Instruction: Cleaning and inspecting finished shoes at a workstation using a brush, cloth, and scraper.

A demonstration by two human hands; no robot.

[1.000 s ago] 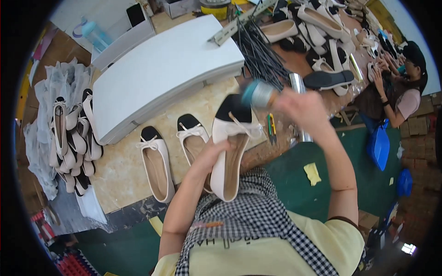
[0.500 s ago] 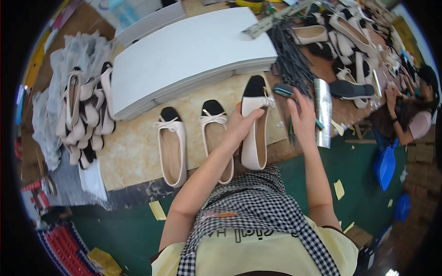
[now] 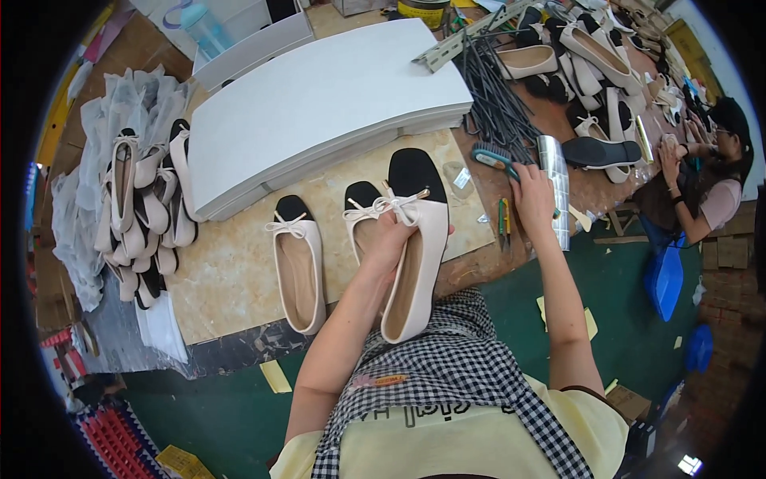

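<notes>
Gripping the light, soft cream ballet flat with black toe cap [image 3: 415, 239] at its bowed throat, the left hand [image 3: 391, 235] stays clamped while the right hand [image 3: 533, 191], beside it, closes on a teal-handled brush [image 3: 493, 157].

white flat cartons [image 3: 319, 112] | stacked, bench centre-rear | clear bags [image 3: 120, 104] | left, holding shoes

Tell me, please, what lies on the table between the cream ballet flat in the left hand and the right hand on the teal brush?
In the head view, small yellow-green snips lie on the brown tabletop between the cream black-toed ballet flat and the right hand.
</notes>
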